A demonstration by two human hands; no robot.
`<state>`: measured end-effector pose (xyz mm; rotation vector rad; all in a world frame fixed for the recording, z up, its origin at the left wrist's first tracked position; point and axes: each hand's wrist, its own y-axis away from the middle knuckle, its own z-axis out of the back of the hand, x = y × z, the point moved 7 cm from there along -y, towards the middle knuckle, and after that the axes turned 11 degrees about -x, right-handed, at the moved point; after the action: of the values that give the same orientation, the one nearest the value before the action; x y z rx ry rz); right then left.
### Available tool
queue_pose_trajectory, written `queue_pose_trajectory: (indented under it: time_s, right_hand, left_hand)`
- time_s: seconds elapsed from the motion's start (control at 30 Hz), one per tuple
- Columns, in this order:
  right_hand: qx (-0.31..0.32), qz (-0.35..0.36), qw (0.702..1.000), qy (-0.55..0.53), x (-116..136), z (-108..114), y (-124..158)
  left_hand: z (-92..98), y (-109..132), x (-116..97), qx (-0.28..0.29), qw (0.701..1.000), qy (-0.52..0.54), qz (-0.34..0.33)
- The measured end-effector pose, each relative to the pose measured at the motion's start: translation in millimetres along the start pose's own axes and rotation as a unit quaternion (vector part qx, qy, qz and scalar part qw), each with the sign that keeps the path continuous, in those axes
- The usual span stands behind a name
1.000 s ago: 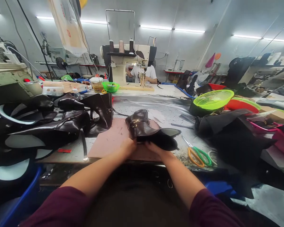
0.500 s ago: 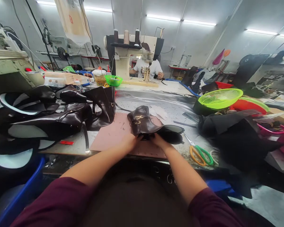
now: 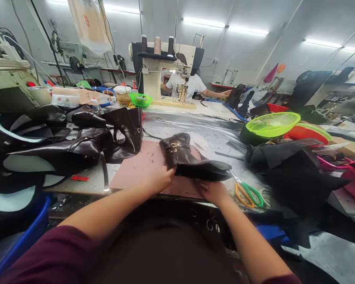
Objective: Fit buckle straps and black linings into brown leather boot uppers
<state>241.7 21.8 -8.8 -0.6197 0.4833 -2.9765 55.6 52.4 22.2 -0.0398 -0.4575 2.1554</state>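
A dark brown leather boot upper (image 3: 185, 156) with a gold buckle lies on its side on a pinkish board (image 3: 136, 167), its wide opening toward the right. My left hand (image 3: 163, 178) is closed on the near lower edge of the boot upper. Below its open end is my right hand (image 3: 211, 191), fingers curled near the board's front edge; whether it touches the leather is hard to see. Scissors with orange and green handles (image 3: 248, 194) lie right of my right hand.
More dark boot uppers (image 3: 88, 146) are heaped at the left, near a red piece (image 3: 79, 178). Black material (image 3: 301, 177) and a yellow-green basket (image 3: 273, 124) stand at the right. Across the table, a person sits behind a sewing machine (image 3: 154, 79).
My right hand has come away from the boot's near edge, down and to the right. My left hand has shifted slightly. The person opposite has stretched an arm out to the right.
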Motion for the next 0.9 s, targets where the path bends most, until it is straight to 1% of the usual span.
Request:
queue_pose_trajectory:
  time_s: [0.03,0.07,0.1,0.13,0.17,0.2,0.23,0.27,0.3,0.33,0.37,0.4,0.47,0.53,0.57,0.6,0.63,0.67,0.7,0.73,0.77,0.8,0.83,0.87,0.9]
  right_hand:
    - [-0.018,-0.012,1.0,0.006,-8,9,10]
    - [-0.05,-0.022,0.998,0.011,-15,20,20]
    - [-0.126,-0.035,0.991,0.019,-21,36,27]
    - [-0.21,-0.038,0.977,0.027,-23,53,34]
    - [-0.276,-0.033,0.96,0.033,-23,66,38]
    - [-0.314,-0.026,0.949,0.036,-20,74,38]
    - [-0.304,-0.023,0.952,0.033,-16,75,32]
    - [-0.252,-0.028,0.967,0.024,-12,70,20]
    - [-0.187,-0.047,0.981,0.01,-10,62,8]
    - [-0.13,-0.069,0.989,-0.006,-7,55,-3]
    - [-0.088,-0.089,0.992,-0.022,-3,49,-13]
    - [-0.06,-0.103,0.992,-0.04,3,46,-21]
    - [-0.031,-0.102,0.991,-0.084,19,41,-33]
    - [0.004,-0.092,0.984,-0.151,41,36,-39]
    - [0.015,-0.087,0.979,-0.186,52,34,-42]
    - [0.018,-0.083,0.973,-0.213,62,33,-46]
    - [0.006,-0.088,0.964,-0.25,71,35,-50]
    - [-0.016,-0.105,0.946,-0.305,77,37,-54]
    - [-0.047,-0.132,0.915,-0.379,80,38,-58]
    - [-0.079,-0.166,0.868,-0.462,80,39,-60]
    - [-0.103,-0.196,0.813,-0.539,79,36,-61]
    - [-0.116,-0.217,0.764,-0.597,79,31,-59]
    - [-0.118,-0.225,0.736,-0.627,79,25,-57]
    - [-0.118,-0.219,0.735,-0.631,80,20,-53]
    - [-0.118,-0.206,0.746,-0.623,81,15,-48]
  left_hand:
    - [2.1,4,-2,-0.026,1.0,0.003,-0.007]
    - [5.2,8,-1,-0.069,0.998,0.006,0.008]
    - [8.2,11,3,-0.121,0.992,0.008,0.047]
    - [9.3,13,11,-0.169,0.98,0.008,0.108]
    - [6.8,15,20,-0.197,0.964,0.007,0.179]
    - [0.6,14,28,-0.198,0.949,0.005,0.245]
    - [-6.7,10,35,-0.182,0.939,0.004,0.292]
    - [-12.7,3,39,-0.159,0.934,0.003,0.32]
    - [-15.1,-6,43,-0.138,0.933,0.001,0.333]
    - [-12.3,-17,46,-0.127,0.933,-0.003,0.335]
    - [-4.1,-29,50,-0.125,0.936,-0.007,0.329]
    - [8.6,-42,53,-0.129,0.939,-0.015,0.319]
    - [40.9,-66,58,-0.134,0.948,-0.038,0.287]
    - [71.3,-90,57,-0.13,0.962,-0.064,0.233]
    - [81.5,-102,53,-0.12,0.97,-0.072,0.197]
    - [87.6,-112,49,-0.106,0.979,-0.076,0.157]
    - [90.0,-121,45,-0.089,0.986,-0.077,0.117]
    - [89.7,-128,42,-0.072,0.991,-0.077,0.08]
    - [87.9,-133,40,-0.058,0.994,-0.077,0.048]
    - [85.9,-135,42,-0.047,0.996,-0.078,0.024]
    - [84.7,-136,45,-0.041,0.996,-0.081,0.008]
    - [84.6,-133,50,-0.04,0.996,-0.086,-0.001]
    - [85.4,-127,55,-0.041,0.995,-0.094,-0.002]
    - [88.0,-118,59,-0.053,0.993,-0.102,0.005]
    - [92.3,-105,61,-0.085,0.99,-0.107,0.014]
